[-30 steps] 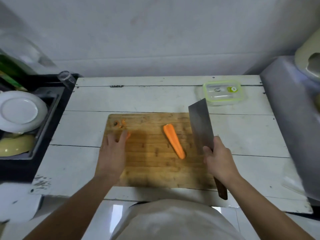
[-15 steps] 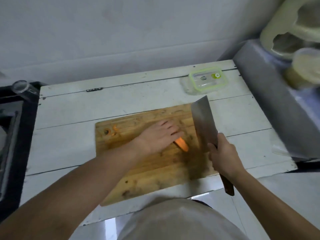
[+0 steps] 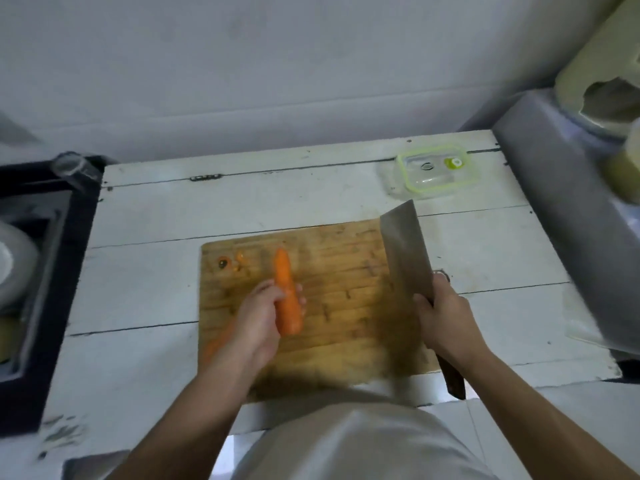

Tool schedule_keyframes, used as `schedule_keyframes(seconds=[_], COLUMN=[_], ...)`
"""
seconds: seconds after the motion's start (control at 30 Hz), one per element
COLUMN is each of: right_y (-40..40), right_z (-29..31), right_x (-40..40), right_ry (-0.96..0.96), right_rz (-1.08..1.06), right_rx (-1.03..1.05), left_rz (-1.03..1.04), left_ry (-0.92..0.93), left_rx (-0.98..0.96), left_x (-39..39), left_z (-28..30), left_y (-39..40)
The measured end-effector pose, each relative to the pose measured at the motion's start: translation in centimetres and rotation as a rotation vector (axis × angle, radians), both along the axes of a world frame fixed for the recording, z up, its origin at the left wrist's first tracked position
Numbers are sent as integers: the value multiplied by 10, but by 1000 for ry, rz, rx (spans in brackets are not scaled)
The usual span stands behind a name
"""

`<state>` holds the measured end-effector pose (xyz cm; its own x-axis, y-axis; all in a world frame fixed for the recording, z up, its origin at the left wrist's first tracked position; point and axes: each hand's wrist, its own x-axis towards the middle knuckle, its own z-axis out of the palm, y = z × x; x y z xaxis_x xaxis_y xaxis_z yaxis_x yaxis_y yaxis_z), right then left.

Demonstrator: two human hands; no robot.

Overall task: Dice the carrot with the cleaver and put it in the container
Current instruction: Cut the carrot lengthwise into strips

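My left hand (image 3: 263,315) grips an orange carrot (image 3: 286,292) over the left half of the wooden cutting board (image 3: 346,282), the carrot's tip pointing away from me. My right hand (image 3: 445,317) holds the cleaver (image 3: 407,247) by its dark handle at the board's right edge, blade raised and pointing away. A clear container (image 3: 436,173) with a green-rimmed lid on it sits at the back right of the white table (image 3: 145,271). Small carrot scraps (image 3: 232,263) lie at the board's far left corner.
A black dish rack (image 3: 41,271) with a white plate borders the table on the left, and an upturned glass (image 3: 71,166) is at its back corner. A grey metal surface (image 3: 571,209) with pale pots rises on the right. A white wall stands behind.
My left hand reached across the board, took hold of the carrot and carried it left and turned it lengthwise. The cleaver stayed at the board's right side. The camera view shifted.
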<state>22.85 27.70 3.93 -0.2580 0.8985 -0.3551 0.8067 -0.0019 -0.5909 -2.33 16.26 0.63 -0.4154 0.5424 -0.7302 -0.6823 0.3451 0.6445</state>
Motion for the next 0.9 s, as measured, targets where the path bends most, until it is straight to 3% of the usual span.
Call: schedule_keyframes(seconds=[0.07,0.17,0.3,0.33,0.4,0.43,0.47,0.57,0.77,0.9], right_y=[11,27,43,46,49,49,49,48,44,43], right_z=[-2,-5,-11,-13,-16,-18,-19,-21,-19,-14], right_x=[-3,-1,9,12,19,22,25,31,36,37], right_ry=[8,1,24,24,21,23,25,23,18,25], right_rz=[61,150,197,202,207,207,202,164,140,135], right_rx=[-10,-12,-30,-28,-27,-30,-36,-63,-55,-45], left_rz=[58,49,13,-79,-443,-578,-634,-633,-1672,-1786], left_ry=[-30,58,199,351,919,1235,1434,1538,1768,1857], left_rx=[-41,-183,-202,-225,-379,-454,-458,-213,163,263], left_x=[12,34,61,66,74,75,72,54,8,2], left_z=[-4,-10,-8,-7,-4,-4,-3,-9,-6,-9], left_y=[1,12,35,38,38,31,23,4,23,41])
